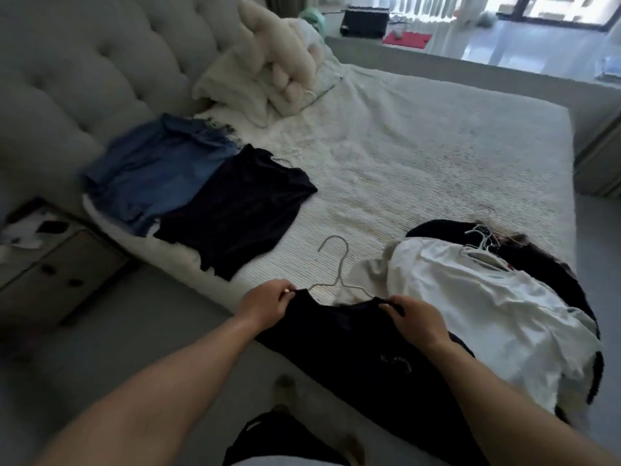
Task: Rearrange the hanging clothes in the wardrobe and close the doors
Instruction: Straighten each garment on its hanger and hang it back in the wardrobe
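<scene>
Here we hold a black garment at the near edge of the bed, its lower part hanging over the side. A pale wire hanger sits in its neck, the hook lying on the cover and pointing away from us. Our left hand pinches the garment's left shoulder, fingers curled tight around the fabric and the hanger's end. Our right hand pinches the right shoulder the same way, thumb and fingers closed on the cloth. Just right of it lies a white garment on top of a dark pile, with more hangers tangled at the top. Further left, well apart, a dark top lies flat beside a blue denim shirt. Cream pillows rest against the tufted headboard. A nightstand stands at the left.
</scene>
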